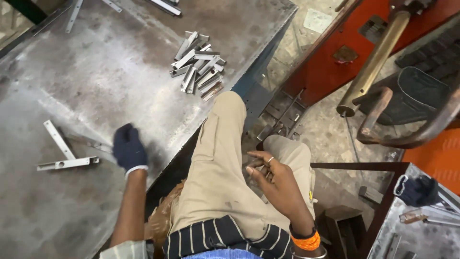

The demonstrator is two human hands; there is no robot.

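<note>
Your left hand (128, 148), in a dark glove, rests curled on the steel surface (110, 81), fingers closed down near a thin flat strip (88, 142); whether it actually pinches the strip you can't tell, the glove hides it. Just left of it lies an L-shaped metal bracket (63, 153), apart from the glove, not touched.

Your right hand (278, 180) is bare, hovering over your right knee with fingers loosely half-open; a small dark piece may sit between the fingers, too small to be sure.

Risks, judged from this:
- The strip lies flat on smooth steel, so a gloved grab could skid it away or nudge the bracket out of square.
- The bare hand has no glove (sheet-metal edges cut), so any part passed to it could nick skin.
- The heap of cut metal pieces (199, 64) sits near the surface edge just above your left knee (230, 103); a knee bump or a sweeping arm could spill pieces to the floor.
- The brass-coloured arm (373, 62) of the red machine (335, 52) hangs near your right side; leaning that way could catch your sleeve or elbow.
</note>
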